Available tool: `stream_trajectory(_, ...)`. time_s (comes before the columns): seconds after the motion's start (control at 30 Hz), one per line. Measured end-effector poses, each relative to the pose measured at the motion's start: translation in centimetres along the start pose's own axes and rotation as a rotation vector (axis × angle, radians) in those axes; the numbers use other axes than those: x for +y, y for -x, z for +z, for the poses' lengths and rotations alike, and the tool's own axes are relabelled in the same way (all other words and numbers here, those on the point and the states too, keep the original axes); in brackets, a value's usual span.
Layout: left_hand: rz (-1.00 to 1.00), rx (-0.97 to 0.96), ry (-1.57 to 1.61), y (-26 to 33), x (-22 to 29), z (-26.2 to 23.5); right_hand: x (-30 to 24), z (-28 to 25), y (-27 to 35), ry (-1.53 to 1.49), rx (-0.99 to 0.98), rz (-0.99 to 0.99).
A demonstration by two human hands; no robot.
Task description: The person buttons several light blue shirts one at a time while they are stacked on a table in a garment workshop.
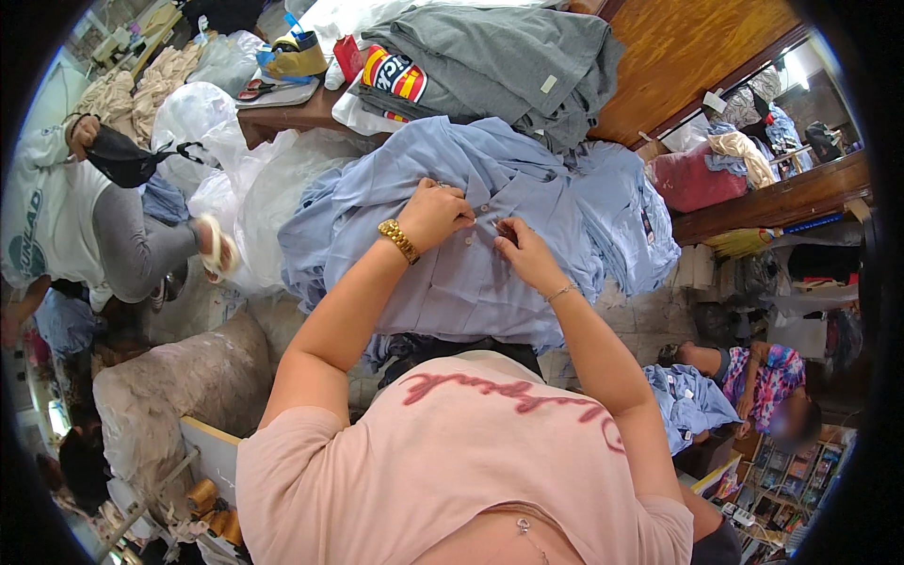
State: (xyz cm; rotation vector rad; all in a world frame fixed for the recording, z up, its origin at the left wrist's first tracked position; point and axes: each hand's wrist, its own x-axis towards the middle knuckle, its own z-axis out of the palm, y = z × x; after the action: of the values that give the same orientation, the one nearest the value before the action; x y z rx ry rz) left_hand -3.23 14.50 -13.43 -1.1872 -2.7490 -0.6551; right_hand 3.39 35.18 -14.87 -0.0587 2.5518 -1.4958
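A light blue button-up shirt [428, 282] lies spread in front of me on top of other blue garments. Its front strip carries small pale buttons [469, 240]. My left hand [436, 215], with a gold watch at the wrist, is closed in a pinch on the cloth beside that strip. Just right of it, my right hand [529, 258] bends thumb and forefinger together at the shirt front, close to the buttons. Whether a thread or other tiny thing sits between those fingertips is too small to make out.
Grey folded garments [499, 61] are piled beyond the shirt. Scissors [254, 89] and a tape dispenser [292, 58] lie at the far left, above clear plastic bags [268, 202]. One person [141, 221] is at the left; another [767, 381] sits at the right near blue clothes [687, 400].
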Motion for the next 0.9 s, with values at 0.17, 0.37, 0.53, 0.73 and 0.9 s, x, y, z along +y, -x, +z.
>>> stream_trajectory(0.17, -0.01, 0.041, 0.131, -0.3, -0.7, -0.2, -0.2, -0.2, -0.3, 0.144, 0.015, -0.065)
stream_trajectory(0.37, -0.06, 0.126, 0.432, -0.5, -1.2, -0.9, -4.7, 0.3, 0.4, 0.546, 0.056, -0.161)
stream_trajectory(0.53, -0.055, 0.155, 0.391, -0.6, -0.9, -0.6, -5.3, 0.7, 0.2, 0.657, 0.061, -0.133)
stream_trajectory(0.73, -0.042, 0.17, 0.341, -0.5, -0.4, -0.9, -5.2, 0.8, -0.5, 0.687, 0.03, -0.113)
stream_trajectory(0.9, -0.071, 0.236, 0.422, -0.9, -0.5, -0.4, -4.9, -0.3, -0.2, 0.683, -0.059, -0.046)
